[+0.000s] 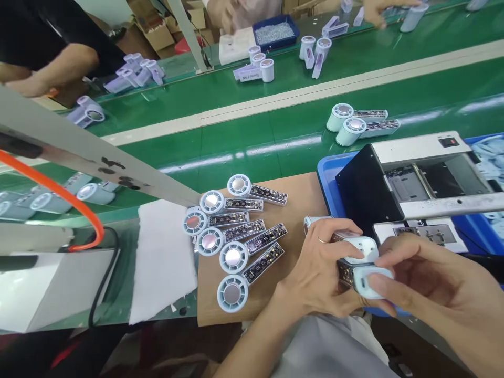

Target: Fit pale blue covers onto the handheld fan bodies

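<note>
Green conveyor belt (pixel 275 142) beyond a cardboard sheet (pixel 303 199); both hands (pixel 318 273) grip small fan units (pixel 360 265).

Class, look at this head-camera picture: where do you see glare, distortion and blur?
Head view: glare streaks run across the green conveyor belt; the belt's white stripe bows from wide-angle distortion; the right hand is large and slightly soft at the frame edge, while the fan units on the cardboard stay sharp.

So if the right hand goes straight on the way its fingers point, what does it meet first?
The right hand points left. It already touches the white part, which the left hand also holds. Beyond lie the fan units on the board, though depth is unclear.
</note>
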`<action>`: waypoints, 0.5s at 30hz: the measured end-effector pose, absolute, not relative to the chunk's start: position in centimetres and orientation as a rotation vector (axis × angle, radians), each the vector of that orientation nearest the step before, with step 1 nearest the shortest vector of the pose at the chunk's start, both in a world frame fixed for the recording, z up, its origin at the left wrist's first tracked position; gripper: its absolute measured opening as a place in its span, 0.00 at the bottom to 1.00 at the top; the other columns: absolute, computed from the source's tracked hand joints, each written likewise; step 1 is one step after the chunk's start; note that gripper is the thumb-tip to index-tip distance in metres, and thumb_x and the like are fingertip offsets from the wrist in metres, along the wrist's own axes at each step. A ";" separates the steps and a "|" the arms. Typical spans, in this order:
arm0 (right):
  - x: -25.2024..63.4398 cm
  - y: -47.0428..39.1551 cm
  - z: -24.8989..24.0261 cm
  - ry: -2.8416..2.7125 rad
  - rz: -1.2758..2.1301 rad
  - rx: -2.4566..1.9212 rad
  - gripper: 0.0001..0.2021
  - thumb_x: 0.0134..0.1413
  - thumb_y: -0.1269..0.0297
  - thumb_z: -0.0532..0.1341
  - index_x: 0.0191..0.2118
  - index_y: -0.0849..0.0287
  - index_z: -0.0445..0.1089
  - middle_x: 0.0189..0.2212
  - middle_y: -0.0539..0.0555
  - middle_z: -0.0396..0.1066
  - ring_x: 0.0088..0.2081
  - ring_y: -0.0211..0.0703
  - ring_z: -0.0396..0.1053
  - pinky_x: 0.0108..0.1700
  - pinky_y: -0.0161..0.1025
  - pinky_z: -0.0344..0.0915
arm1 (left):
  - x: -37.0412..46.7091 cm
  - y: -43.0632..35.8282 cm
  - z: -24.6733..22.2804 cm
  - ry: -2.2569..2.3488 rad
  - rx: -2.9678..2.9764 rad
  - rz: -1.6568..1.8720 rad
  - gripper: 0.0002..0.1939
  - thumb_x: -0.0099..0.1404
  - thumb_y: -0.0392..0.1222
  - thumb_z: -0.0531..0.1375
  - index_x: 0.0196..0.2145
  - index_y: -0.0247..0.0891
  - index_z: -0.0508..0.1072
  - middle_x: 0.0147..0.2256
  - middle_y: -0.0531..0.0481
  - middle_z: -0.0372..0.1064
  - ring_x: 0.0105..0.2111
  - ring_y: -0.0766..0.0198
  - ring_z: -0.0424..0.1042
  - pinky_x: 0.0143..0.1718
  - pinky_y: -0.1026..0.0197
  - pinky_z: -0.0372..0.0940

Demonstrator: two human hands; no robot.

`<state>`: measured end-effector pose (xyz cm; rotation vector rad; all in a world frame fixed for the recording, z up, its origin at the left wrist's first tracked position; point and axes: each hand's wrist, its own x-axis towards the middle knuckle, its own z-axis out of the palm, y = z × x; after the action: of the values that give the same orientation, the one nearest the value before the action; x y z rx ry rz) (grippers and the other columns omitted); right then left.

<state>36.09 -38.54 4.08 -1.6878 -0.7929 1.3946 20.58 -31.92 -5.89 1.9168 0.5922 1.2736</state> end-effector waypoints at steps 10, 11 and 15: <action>35.3 -38.4 4.1 -0.875 1.331 -1.674 0.29 0.60 0.35 0.78 0.40 0.59 0.74 0.33 0.53 0.57 0.33 0.38 0.60 0.28 0.25 0.61 | 21.9 -31.8 -7.8 0.607 1.902 1.441 0.55 0.44 0.79 0.76 0.57 0.56 0.53 0.55 0.47 0.65 0.48 0.56 0.77 0.50 0.47 0.73; 34.8 -38.5 3.9 -0.881 1.300 -1.607 0.26 0.61 0.40 0.78 0.39 0.59 0.74 0.33 0.52 0.56 0.31 0.35 0.59 0.28 0.24 0.60 | 22.0 -31.8 -7.9 0.605 1.893 1.455 0.53 0.45 0.79 0.76 0.56 0.56 0.54 0.55 0.48 0.66 0.47 0.56 0.77 0.50 0.47 0.73; 34.4 -40.0 1.7 -1.145 0.822 -1.406 0.09 0.75 0.63 0.68 0.42 0.58 0.70 0.37 0.52 0.64 0.37 0.38 0.67 0.35 0.27 0.67 | 22.0 -31.4 -8.3 0.582 1.841 1.493 0.45 0.56 0.79 0.71 0.56 0.56 0.55 0.54 0.49 0.69 0.47 0.58 0.76 0.49 0.49 0.73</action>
<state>34.35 -39.98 1.68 -1.4055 -1.1447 0.8218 22.04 -31.41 -8.27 1.8408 0.5821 1.4929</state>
